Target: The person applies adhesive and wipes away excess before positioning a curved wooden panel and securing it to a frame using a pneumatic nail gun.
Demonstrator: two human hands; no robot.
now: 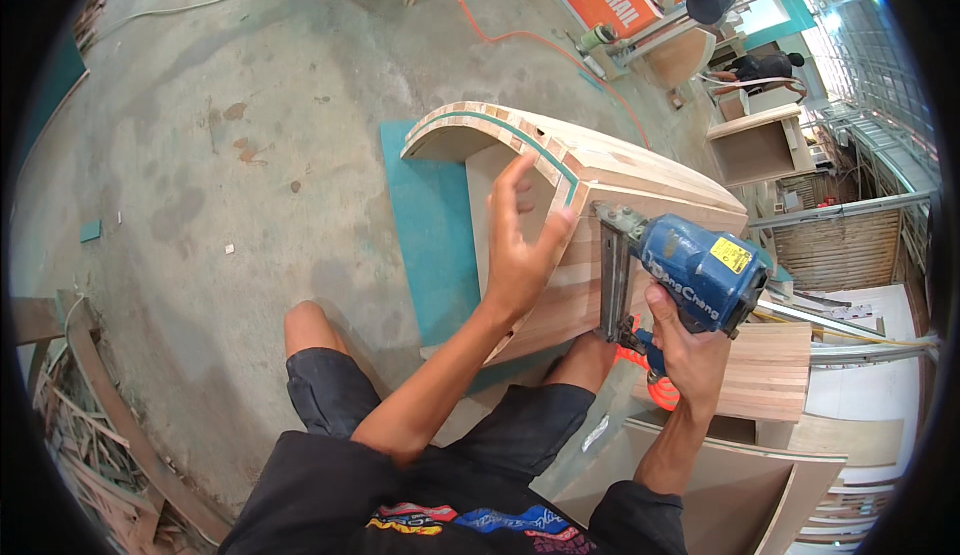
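Observation:
A curved wooden cabinet piece (650,160) stands in front of me, its edge built from small light blocks with a teal strip (530,142) running along the curve. My left hand (522,250) is at the near edge, thumb and fingers spread, the fingertips close to the strip; whether they press on it I cannot tell. My right hand (690,350) grips a blue nail gun (690,245) by its handle. The gun's nose (618,220) is at the corner of the wooden side panel, just right of my left thumb. An orange coiled hose (662,392) hangs below the handle.
Under the piece lies a teal board (425,235) on the concrete floor (270,85). Wood scraps (100,435) are heaped at lower left. Open wooden boxes (765,145) and panels stand at right. An orange hose (480,30) crosses the floor. A person (765,67) bends over farther back.

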